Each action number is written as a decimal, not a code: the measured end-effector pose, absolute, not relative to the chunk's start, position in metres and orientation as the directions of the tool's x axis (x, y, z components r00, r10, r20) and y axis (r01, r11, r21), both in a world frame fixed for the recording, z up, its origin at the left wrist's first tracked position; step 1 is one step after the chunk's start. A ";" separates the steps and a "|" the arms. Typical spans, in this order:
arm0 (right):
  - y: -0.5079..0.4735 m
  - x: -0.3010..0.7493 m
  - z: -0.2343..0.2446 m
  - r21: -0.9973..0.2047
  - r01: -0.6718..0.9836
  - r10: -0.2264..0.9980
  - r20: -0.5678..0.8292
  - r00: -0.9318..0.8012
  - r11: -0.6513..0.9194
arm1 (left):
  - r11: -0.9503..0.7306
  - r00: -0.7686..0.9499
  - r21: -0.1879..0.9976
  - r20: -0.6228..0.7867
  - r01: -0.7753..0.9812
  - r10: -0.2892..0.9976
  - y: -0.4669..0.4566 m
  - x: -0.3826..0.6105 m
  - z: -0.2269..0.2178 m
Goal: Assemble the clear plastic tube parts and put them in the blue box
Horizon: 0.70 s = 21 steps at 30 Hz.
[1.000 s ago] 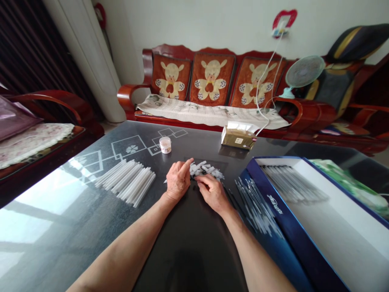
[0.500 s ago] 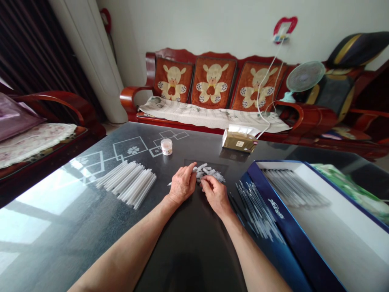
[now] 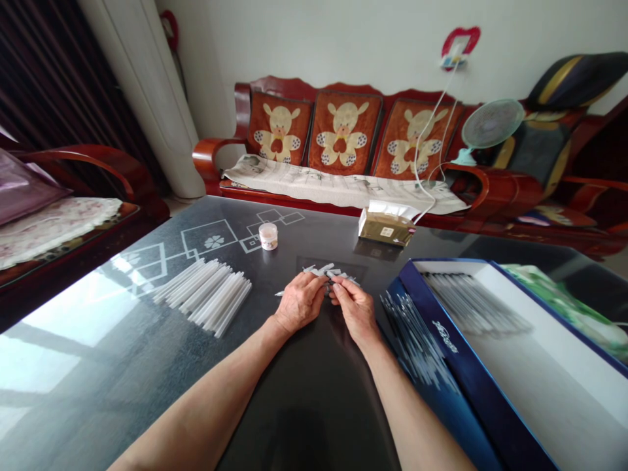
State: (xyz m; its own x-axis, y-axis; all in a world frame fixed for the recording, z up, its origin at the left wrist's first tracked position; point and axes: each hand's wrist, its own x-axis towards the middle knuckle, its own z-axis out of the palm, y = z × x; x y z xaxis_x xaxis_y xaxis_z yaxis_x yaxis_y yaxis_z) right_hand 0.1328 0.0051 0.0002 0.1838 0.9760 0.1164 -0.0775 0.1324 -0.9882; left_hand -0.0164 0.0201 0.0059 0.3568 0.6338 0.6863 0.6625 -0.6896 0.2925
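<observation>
My left hand [image 3: 300, 302] is closed around a slim pen [image 3: 279, 294], whose pointed tip sticks out on the left; the rest is hidden by the fingers. Close beside it, my right hand [image 3: 354, 306] pinches something small at the fingertips, apparently one of the grey pieces, mostly covered. Both hands meet just in front of a pile of small grey plastic pieces [image 3: 328, 268]. To the left lies a bundle of whitish pen barrels [image 3: 206, 294]. Right of my right hand are many thin dark-ended pen refills [image 3: 417, 343].
A blue-edged box [image 3: 520, 366] on the right contains a row of pens [image 3: 473, 304]. Beyond the hands stand a small white jar [image 3: 268, 237] and a tissue pack [image 3: 387, 226]. A green bag [image 3: 564, 304] lies behind the box on the dark table [image 3: 304, 392].
My left hand has shifted right and its fingers have curled in. My right hand has lifted from the pile of grey pieces, and the fingertips of both hands have come together.
</observation>
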 end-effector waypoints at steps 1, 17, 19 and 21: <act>0.005 0.133 0.000 -0.989 -0.063 0.976 0.121 0.180 0.135 | -0.691 0.361 0.291 0.683 0.662 0.634 0.020 -0.016 0.006; 0.005 0.135 -0.003 -0.978 0.066 0.961 0.207 0.183 0.198 | -0.619 0.370 0.216 0.638 0.755 0.675 0.021 -0.015 0.007; 0.005 0.135 -0.003 -0.976 0.078 0.961 0.213 0.174 0.203 | -0.625 0.386 0.210 0.629 0.752 0.675 0.021 -0.016 0.006; 0.005 0.135 -0.004 -0.975 0.082 0.963 0.216 0.159 0.205 | -0.626 0.388 0.213 0.624 0.751 0.678 0.021 -0.016 0.006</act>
State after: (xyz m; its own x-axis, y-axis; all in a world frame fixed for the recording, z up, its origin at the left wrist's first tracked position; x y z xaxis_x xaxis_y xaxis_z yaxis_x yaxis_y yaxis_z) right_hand 0.1349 0.0047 -0.0037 0.1588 0.9633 0.2162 0.0822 0.2053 -0.9752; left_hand -0.0163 0.0215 0.0057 0.3882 0.6780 0.6242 0.7507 -0.6255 0.2125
